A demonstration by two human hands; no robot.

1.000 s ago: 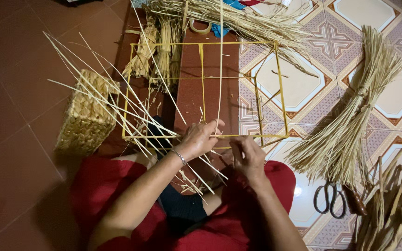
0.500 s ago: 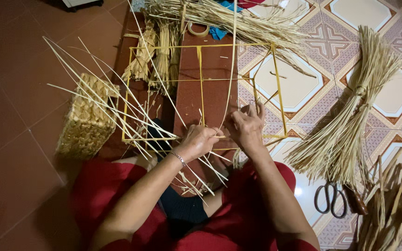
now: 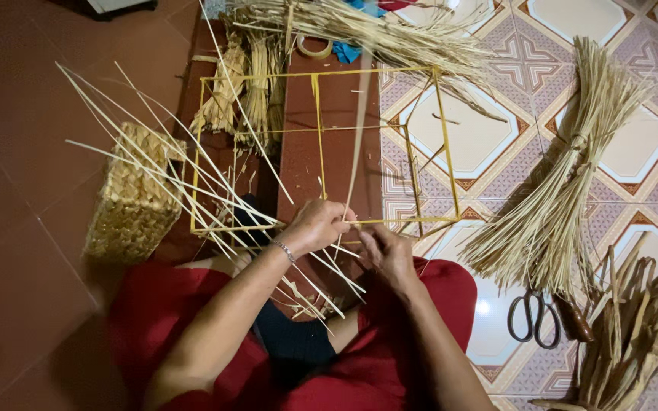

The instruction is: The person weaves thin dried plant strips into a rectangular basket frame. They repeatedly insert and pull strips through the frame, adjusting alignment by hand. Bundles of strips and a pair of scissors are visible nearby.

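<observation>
The left hand (image 3: 315,226) is gripping the near bar of a yellow wire frame (image 3: 319,125), its fingers (image 3: 338,215) curling together over the bar and pinching a pale straw strand (image 3: 361,129) that is rising straight up from the fingertips across the frame's open middle. The right hand (image 3: 387,255) is working just beside it, slightly nearer the body, with its fingers bent and pressed together around the lower end of the same strand; exactly what they are pinching cannot be told, as the knuckles are hiding the tips. The frame is lying flat on the floor, stretching away from the fingers, its near bar passing right under them and its far bar well beyond. A fan of long thin straw stalks (image 3: 163,164) is spreading outward to the left of the left fingers, fastened along the frame's near left corner. Beyond that fan a woven basket (image 3: 132,199) is sitting on the red tile. To the right of the right fingers, well apart, a tied bundle of straw (image 3: 559,194) is lying on the patterned tile, and a pair of scissors (image 3: 528,317) is resting near its loose end. A roll of tape (image 3: 315,47) is lying past the frame's far bar.
</observation>
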